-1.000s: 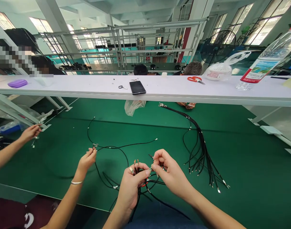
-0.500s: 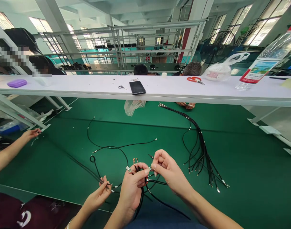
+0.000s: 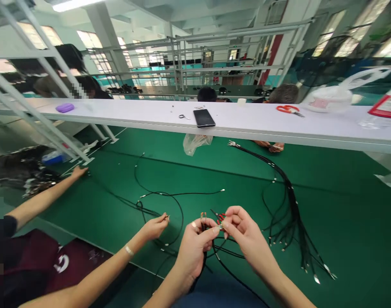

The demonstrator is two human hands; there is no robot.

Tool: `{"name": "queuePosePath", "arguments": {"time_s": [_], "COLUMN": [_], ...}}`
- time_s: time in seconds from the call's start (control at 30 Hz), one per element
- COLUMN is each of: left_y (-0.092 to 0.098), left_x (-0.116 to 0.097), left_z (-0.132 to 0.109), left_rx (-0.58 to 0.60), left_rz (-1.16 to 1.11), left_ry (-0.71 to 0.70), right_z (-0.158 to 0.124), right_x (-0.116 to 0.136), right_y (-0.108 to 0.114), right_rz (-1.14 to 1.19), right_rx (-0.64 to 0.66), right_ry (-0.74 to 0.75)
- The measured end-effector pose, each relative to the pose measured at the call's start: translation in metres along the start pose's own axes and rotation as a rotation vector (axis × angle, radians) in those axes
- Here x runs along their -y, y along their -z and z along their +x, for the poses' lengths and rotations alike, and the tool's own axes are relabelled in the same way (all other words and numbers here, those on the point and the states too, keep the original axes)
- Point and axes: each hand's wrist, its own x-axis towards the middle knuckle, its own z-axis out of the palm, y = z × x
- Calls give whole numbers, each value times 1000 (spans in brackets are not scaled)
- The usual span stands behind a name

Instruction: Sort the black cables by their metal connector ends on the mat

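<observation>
My left hand (image 3: pixel 195 250) is closed around several black cables (image 3: pixel 204 256), whose copper-coloured ends stick up above its fingers. Between its thumb and forefinger shows a small pale connector (image 3: pixel 220 227). The fingertips of my right hand (image 3: pixel 247 237) pinch that same connector from the other side, so both hands meet there. Just behind them lie red-handled pliers (image 3: pixel 220 216), partly covered by my fingers. Loose black cables (image 3: pixel 230 273) hang down below my hands toward the table's near edge.
A bundle of black cables (image 3: pixel 290 188) lies right on the green table (image 3: pixel 343 231). Single cables (image 3: pixel 195 193) cross left of centre. A co-worker's hands (image 3: pixel 155 227) hold cables at left. Above runs a white shelf (image 3: pixel 144 113) with a phone (image 3: pixel 204 118) and orange-handled scissors (image 3: pixel 288 110).
The view has swung left, so everything sits further right. The co-worker's near hand has shifted up from beside my left hand. My hands keep their pinch on the connector.
</observation>
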Motion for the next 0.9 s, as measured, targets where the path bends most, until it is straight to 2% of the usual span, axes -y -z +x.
{"name": "queuePosePath", "arguments": {"time_s": [0.1, 0.2, 0.33, 0.5, 0.57, 0.67, 0.77, 0.9], "left_y": [-4, -4, -8, -5, -1, 3, 5, 8], "left_x": [-5, -5, 0, 1, 1, 2, 2, -1], "left_z": [-4, -9, -13, -12, -11, -9, -8, -6], "left_rx": [49, -5, -26, -28, -16, 11, 22, 42], "left_rz": [17, 29, 34, -40, -79, -102, -75, -40], "left_ry": [-41, -53, -76, -92, -94, -72, -83, -84], "right_z": [-6, -13, -19, -25, -26, -27, -26, -25], "right_x": [-9, -19, -25, -21, -22, -24, -24, -20], "right_y": [4, 6, 2, -4, -4, -5, -6, -10], "right_rz": [-107, -205, -269, -182, -178, -228, -243, -195], "right_rx": [154, 314, 358, 478, 478, 407, 325, 278], "right_ry": [-33, -102, -143, -173, -202, -198, -184, -166]}}
